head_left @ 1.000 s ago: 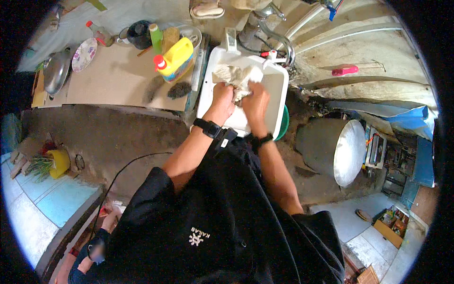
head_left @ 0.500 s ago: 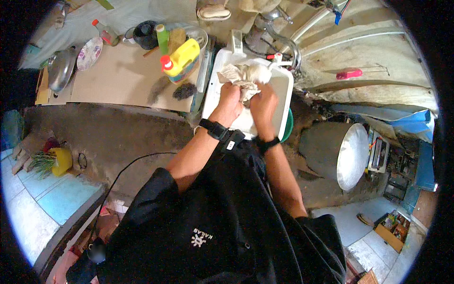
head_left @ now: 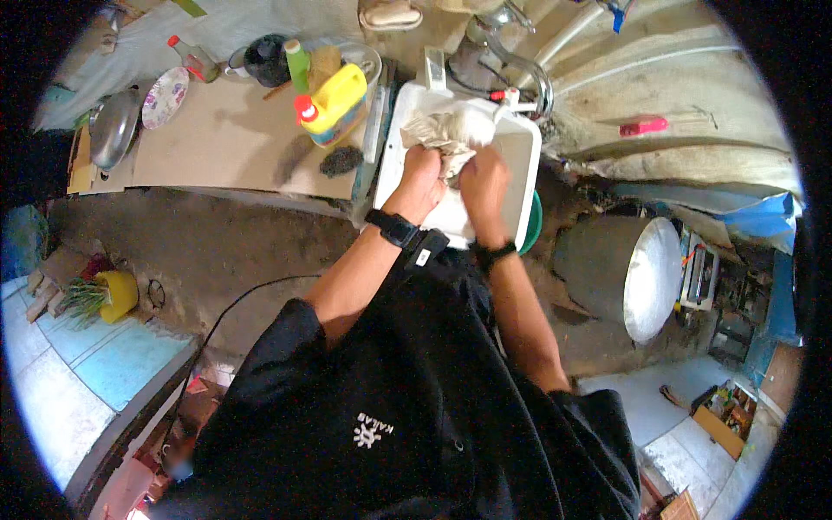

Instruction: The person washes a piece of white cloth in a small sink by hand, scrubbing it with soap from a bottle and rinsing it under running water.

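Head view: left hand and right hand are both closed on a bunched pale cloth in the white basin, fists close together, right one blurred, fingertips hidden. Step in hand reads as rubbing or wringing the cloth, can't tell which. Next move calls for firm opposing grips, cloth within the rim, clear of the tap.
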